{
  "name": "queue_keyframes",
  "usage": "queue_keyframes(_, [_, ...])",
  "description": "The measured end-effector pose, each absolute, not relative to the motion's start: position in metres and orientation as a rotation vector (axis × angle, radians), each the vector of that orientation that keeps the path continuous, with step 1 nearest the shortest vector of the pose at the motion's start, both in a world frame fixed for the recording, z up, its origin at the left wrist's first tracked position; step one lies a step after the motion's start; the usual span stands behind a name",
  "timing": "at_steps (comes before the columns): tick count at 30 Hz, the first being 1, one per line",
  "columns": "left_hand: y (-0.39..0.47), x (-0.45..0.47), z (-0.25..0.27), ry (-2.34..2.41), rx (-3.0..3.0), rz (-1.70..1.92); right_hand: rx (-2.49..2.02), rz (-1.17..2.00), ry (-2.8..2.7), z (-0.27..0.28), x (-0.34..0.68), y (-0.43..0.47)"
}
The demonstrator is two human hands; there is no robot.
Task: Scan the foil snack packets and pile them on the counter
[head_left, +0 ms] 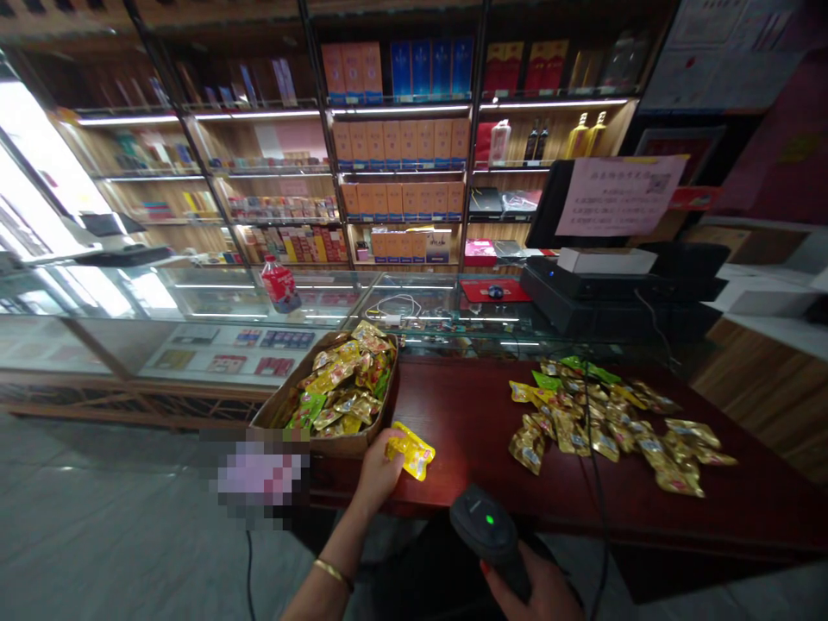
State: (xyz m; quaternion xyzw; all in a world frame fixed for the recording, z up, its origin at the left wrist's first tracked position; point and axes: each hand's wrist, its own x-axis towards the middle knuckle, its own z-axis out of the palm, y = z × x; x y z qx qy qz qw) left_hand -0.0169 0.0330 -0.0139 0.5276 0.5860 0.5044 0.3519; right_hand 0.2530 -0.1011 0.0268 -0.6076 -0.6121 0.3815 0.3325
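My left hand (380,468) is closed on the edge of a yellow snack packet (415,454), just above the front of the dark red table (446,397). In my right hand (540,586) is a black barcode scanner (485,524) with a small green light on top, its head tilted toward the packet. A reddish glow lies on the table between the two. Beside my left hand stands a cardboard box (285,405) filled with gold, yellow and green packets (342,379). A loose pile of similar packets (601,423) lies on the right part of the table.
Behind the table runs a glass display counter (194,297) with a red-labelled bottle (279,285) on it. A monitor (549,203) with a paper notice stands back right. A black cable (592,466) hangs across the packet pile. Shelves of boxes line the wall.
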Motion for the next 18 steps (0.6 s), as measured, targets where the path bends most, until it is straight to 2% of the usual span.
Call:
queue_keyframes(11, [0.038,-0.012,-0.011,1.461,1.316,1.31,-1.602,0.964,-1.576,0.021,0.251,-0.101])
queue_keyframes(18, [0.06,0.104,-0.001,1.234,1.368,1.031,-1.496,0.95,-1.509,0.002,0.265,-0.106])
